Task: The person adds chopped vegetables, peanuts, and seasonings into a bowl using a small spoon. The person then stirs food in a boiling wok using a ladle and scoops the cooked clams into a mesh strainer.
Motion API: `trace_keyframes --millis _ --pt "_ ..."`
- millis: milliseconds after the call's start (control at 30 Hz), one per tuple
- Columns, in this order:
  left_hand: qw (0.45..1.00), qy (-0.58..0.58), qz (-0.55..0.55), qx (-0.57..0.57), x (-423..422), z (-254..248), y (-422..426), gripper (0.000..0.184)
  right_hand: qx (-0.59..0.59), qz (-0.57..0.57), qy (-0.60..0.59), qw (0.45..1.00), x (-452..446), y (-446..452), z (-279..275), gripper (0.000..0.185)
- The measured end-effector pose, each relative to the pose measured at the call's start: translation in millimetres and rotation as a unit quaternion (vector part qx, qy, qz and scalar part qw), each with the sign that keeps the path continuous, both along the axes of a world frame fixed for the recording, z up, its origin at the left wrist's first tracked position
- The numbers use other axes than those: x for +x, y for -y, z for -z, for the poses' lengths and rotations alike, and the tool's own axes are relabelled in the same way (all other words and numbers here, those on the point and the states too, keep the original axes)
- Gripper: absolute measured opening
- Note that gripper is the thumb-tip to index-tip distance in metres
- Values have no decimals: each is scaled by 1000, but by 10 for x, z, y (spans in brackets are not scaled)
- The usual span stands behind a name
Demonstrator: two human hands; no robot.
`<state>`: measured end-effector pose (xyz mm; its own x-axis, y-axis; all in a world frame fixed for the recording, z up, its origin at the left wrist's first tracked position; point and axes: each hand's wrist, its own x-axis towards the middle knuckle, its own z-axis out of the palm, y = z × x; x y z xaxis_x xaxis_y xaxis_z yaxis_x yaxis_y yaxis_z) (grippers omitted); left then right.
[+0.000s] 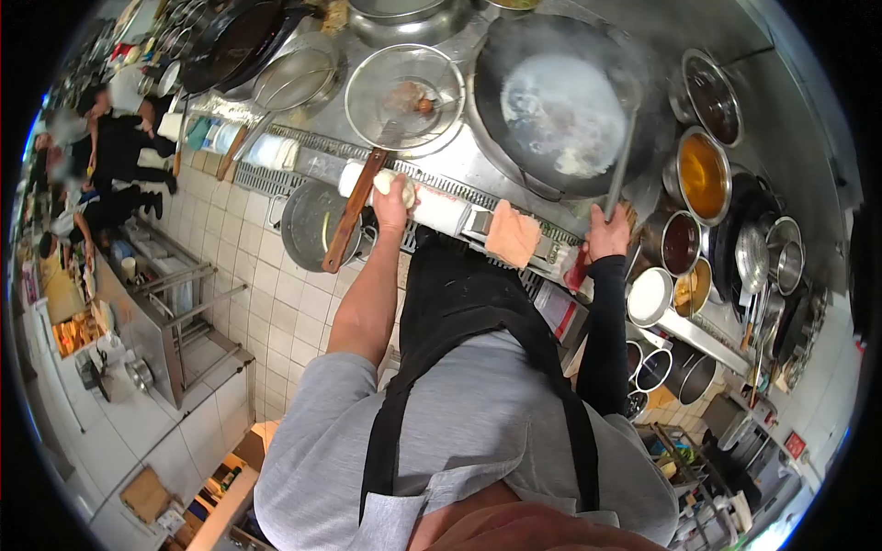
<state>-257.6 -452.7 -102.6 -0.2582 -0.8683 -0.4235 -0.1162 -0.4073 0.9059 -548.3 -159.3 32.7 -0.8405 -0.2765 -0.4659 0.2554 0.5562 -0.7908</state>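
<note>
My left hand [391,209] is closed on a bunched white cloth [394,185] at the stove's front edge. Right beside it, the long wooden handle of a round mesh strainer [358,209] slants out over the edge. My right hand [607,235] grips the near end of a long metal ladle [626,151], whose far end reaches the right side of a large wok [496,83]. Cloudy white liquid [562,115] steams in that wok. Steam blurs the ladle's head. Brown bits and a small reddish ball show at the strainer.
Bowls of sauce and amber liquid [703,174] line the right side. A folded orange cloth [513,233] lies on the front rail. A large metal pot [322,227] stands low at left. Another wok [241,41] sits back left. Several people [129,138] stand farther left.
</note>
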Motion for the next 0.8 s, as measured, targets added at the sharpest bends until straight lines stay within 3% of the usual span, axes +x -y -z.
trace_keyframes --millis 100,200,300,333,433,567,800 --pt "996 -64 -55 -3 -82 109 -18 31 -204 47 205 956 73 -32 27 34" --pt "997 -68 -19 4 -65 24 -11 30 -400 63 427 809 -14 -43 81 33" --pt "999 -51 -5 11 -55 -35 -11 28 -483 94 550 675 2 -38 99 34" --pt "999 -43 -5 14 -52 -10 7 28 -405 56 501 763 14 -48 93 31" --pt "999 -38 2 18 -48 -63 -10 29 -233 -12 336 913 288 44 -186 26" --pt "999 -34 -7 5 -60 -92 -26 29 -247 -37 383 889 325 -61 -327 26" --pt "999 -42 -9 -9 -25 64 17 28 -214 -45 360 907 440 -106 -370 30"
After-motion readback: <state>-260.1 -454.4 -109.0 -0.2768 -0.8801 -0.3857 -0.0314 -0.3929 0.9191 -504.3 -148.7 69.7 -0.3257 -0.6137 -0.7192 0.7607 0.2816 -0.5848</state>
